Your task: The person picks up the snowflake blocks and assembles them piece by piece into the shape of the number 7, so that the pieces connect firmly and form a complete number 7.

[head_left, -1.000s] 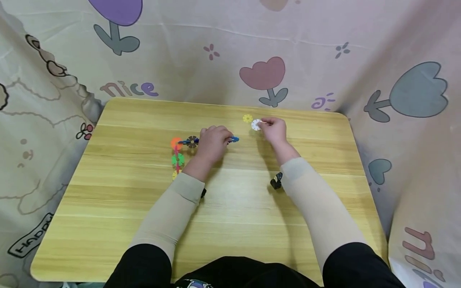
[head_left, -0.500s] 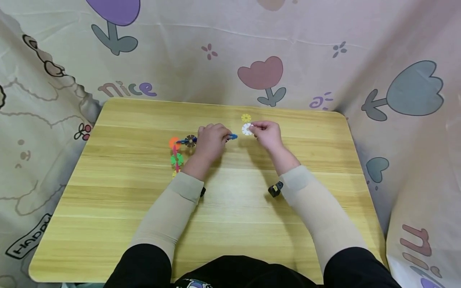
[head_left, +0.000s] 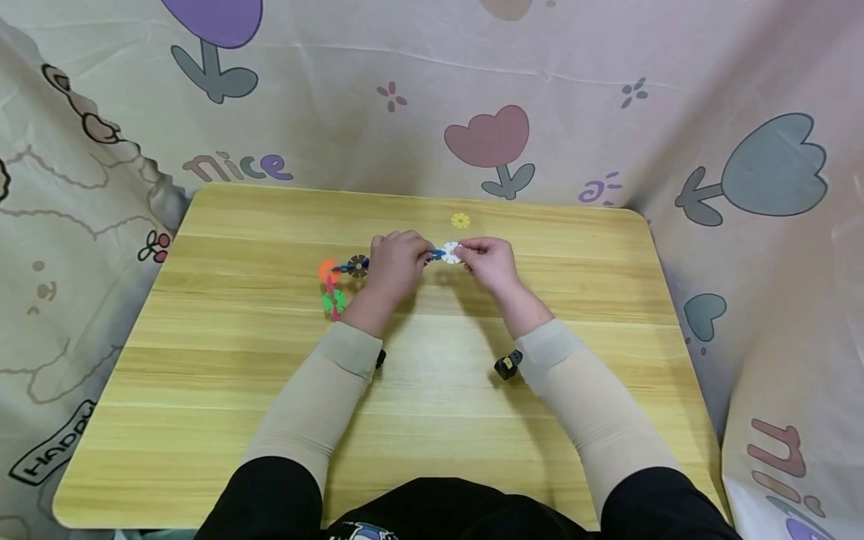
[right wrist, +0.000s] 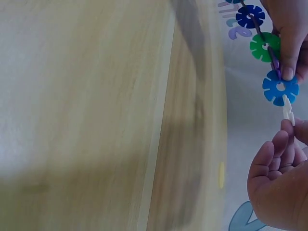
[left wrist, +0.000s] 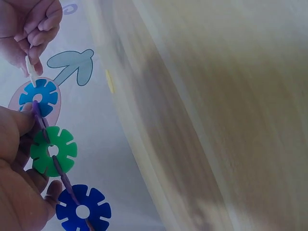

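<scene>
My left hand (head_left: 398, 264) holds a chain of notched plastic snowflake discs near its right end. In the left wrist view the chain includes a light blue disc (left wrist: 47, 90), a green disc (left wrist: 41, 154) and a dark blue disc (left wrist: 72, 221), linked by purple discs set crosswise. Between thumb and fingers, my right hand (head_left: 491, 264) pinches a white disc (head_left: 451, 253). Its edge meets the rim of the light blue disc in both wrist views; how deep the slots sit cannot be told. Leftward, the chain runs through a black disc (head_left: 358, 265) to an orange disc (head_left: 328, 271).
From the orange disc the chain turns toward the person, through pink links and a green disc (head_left: 334, 301), then passes behind the left forearm. A loose yellow disc (head_left: 460, 220) lies near the far edge of the wooden table (head_left: 432, 435). Printed curtain (head_left: 351, 150) surrounds the table.
My right hand has brought the white disc left and toward the person, from near the yellow disc to the chain's blue end. The left hand has stayed almost in place.
</scene>
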The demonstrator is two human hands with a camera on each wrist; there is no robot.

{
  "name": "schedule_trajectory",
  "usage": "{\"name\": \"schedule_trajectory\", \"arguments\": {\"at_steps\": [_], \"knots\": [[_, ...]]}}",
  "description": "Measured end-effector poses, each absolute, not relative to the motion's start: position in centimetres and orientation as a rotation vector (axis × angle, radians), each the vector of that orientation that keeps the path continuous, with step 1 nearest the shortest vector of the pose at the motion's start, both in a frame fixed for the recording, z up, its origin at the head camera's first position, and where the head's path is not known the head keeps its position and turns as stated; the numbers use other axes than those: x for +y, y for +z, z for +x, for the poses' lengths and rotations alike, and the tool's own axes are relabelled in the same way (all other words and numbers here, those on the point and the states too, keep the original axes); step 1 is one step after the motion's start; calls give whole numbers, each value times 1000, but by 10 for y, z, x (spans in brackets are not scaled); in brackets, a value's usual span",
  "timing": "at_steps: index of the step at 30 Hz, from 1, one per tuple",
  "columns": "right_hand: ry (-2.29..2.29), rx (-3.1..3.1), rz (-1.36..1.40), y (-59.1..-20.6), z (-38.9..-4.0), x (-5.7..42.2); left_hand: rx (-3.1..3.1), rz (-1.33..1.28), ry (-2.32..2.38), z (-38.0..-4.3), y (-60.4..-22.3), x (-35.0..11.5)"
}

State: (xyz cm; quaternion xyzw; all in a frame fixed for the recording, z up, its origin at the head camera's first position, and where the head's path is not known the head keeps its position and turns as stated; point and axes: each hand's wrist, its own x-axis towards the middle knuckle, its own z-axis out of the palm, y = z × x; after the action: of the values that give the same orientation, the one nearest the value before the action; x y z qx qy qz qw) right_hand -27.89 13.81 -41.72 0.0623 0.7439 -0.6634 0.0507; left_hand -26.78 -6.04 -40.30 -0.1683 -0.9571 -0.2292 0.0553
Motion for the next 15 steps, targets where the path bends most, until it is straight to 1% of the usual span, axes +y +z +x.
{"name": "schedule_trajectory", "arguments": {"at_steps": [15], "knots": [[-2108, 2177, 232, -413, -276, 135, -2884, -474, -757, -267, -400, -60]]}}
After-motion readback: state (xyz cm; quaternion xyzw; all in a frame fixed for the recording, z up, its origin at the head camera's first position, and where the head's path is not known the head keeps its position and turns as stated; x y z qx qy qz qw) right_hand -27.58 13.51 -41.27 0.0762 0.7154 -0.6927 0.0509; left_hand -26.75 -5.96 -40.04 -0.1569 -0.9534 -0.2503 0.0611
